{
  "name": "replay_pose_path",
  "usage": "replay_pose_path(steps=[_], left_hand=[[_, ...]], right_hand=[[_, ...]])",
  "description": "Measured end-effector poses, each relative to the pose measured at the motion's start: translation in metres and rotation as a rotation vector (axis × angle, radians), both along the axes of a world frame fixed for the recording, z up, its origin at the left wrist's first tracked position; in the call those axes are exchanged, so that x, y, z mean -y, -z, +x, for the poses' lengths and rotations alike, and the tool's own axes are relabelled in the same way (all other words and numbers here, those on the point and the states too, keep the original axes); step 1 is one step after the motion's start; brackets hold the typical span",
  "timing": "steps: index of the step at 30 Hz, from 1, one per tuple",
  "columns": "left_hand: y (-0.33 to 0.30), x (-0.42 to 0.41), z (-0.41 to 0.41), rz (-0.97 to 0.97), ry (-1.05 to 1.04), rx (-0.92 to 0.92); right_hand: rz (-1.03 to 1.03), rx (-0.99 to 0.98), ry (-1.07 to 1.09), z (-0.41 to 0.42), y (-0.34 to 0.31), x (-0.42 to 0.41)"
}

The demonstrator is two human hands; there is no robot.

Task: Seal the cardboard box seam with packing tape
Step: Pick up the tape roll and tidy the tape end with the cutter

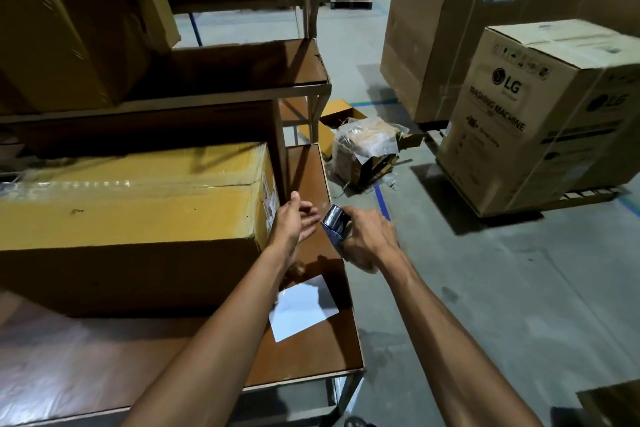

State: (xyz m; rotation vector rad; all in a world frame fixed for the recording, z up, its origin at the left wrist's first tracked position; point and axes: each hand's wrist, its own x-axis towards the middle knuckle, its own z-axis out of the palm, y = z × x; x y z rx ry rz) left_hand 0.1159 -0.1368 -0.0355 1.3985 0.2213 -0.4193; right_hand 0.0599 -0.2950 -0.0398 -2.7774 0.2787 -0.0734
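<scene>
A large yellow-brown cardboard box (138, 211) lies on the brown work table (311, 357). Clear packing tape runs along its top seam and shines near the far edge. My right hand (367, 239) grips a blue and metal tape dispenser (334, 224) just right of the box's right end, above the table edge. My left hand (294, 222) hovers beside the box's right end with fingers spread, holding nothing, a little left of the dispenser.
A white sheet of paper (303, 307) lies on the table near its right edge. Shelves with more boxes (69, 28) rise behind. On the floor sit a torn plastic-wrapped carton (367, 149) and a washing machine box (540, 114) on a pallet.
</scene>
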Motion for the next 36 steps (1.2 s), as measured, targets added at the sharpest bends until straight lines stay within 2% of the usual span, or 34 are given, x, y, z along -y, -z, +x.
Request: replay_pose_path(steps=[4, 7, 11, 19, 26, 30, 33, 36], left_hand=[[-0.004, -0.002, 0.006, 0.125, -0.034, 0.099], [-0.009, -0.004, 0.011, 0.112, -0.083, 0.135], [-0.012, -0.002, 0.013, 0.082, -0.178, 0.187], [0.004, 0.001, 0.010, 0.063, -0.211, 0.082], [0.005, 0.000, 0.002, 0.074, -0.221, 0.027], [0.010, 0.000, -0.003, 0.087, -0.195, 0.008], [0.012, -0.001, -0.011, 0.091, -0.168, -0.021], [0.014, -0.005, -0.022, 0.118, -0.092, -0.017]], right_hand=[[-0.009, -0.142, -0.004, 0.028, 0.006, -0.006], [-0.032, -0.187, 0.009, 0.049, 0.021, -0.015], [0.046, -0.249, 0.004, 0.075, 0.041, -0.027], [0.227, -0.327, 0.127, 0.118, 0.059, -0.047], [0.575, -0.272, 0.284, 0.134, 0.072, -0.047], [0.587, -0.245, 0.253, 0.126, 0.062, -0.040], [0.565, -0.135, 0.288, 0.108, 0.061, -0.038], [0.528, -0.030, 0.215, 0.082, 0.050, -0.043]])
